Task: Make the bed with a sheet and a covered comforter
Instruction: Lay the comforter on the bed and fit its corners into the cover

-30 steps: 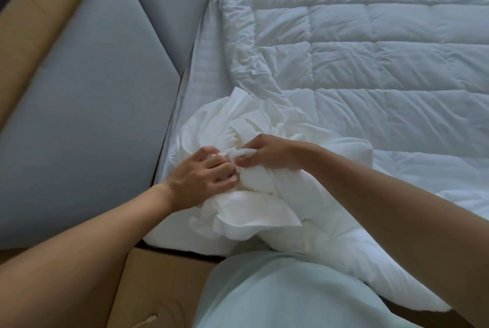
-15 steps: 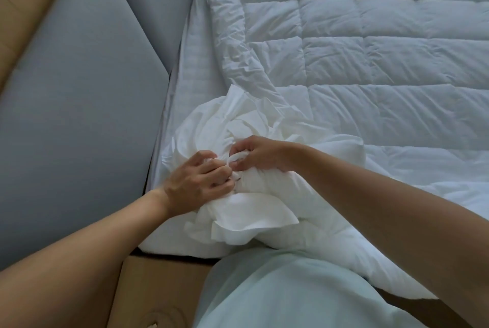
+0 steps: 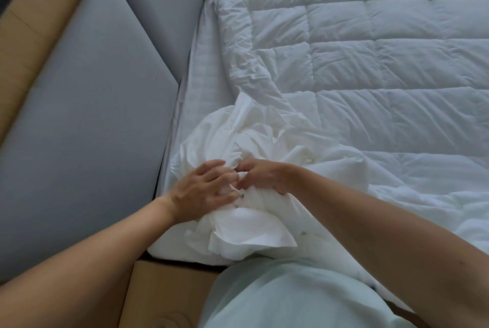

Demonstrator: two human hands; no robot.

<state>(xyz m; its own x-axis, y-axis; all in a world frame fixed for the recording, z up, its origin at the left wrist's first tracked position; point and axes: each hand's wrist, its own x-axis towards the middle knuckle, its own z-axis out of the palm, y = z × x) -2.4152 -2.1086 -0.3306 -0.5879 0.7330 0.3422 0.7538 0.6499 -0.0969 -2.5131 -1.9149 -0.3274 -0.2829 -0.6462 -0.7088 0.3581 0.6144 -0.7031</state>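
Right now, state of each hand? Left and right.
Left hand: closed, pinching the bunched white cover.
Right hand: closed, gripping the same cover.

Left hand and right hand, side by side at near centre, fingers curled, each gripping bunched fabric.
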